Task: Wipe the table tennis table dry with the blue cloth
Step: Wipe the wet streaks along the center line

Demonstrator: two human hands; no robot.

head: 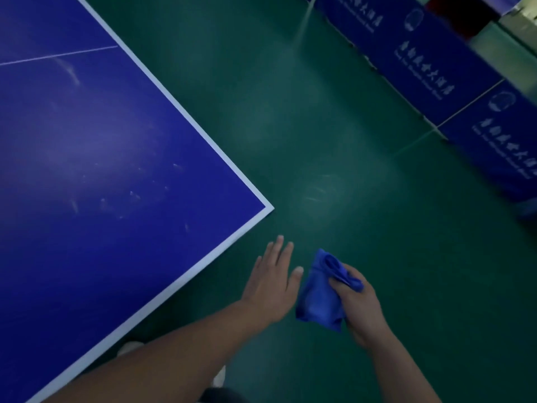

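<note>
my right hand [359,303] pinches the bunched blue cloth [321,298] off the table corner [263,209], bunched for wiping; left hand [271,282] spread flat beside it, droplets [133,196] waiting.

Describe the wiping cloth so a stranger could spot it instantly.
The blue table tennis table fills the left; past its near corner, two bare hands hang over the green floor. The blue cloth is the crumpled bundle gripped by the right hand; the left hand beside it is flat and empty.
</note>
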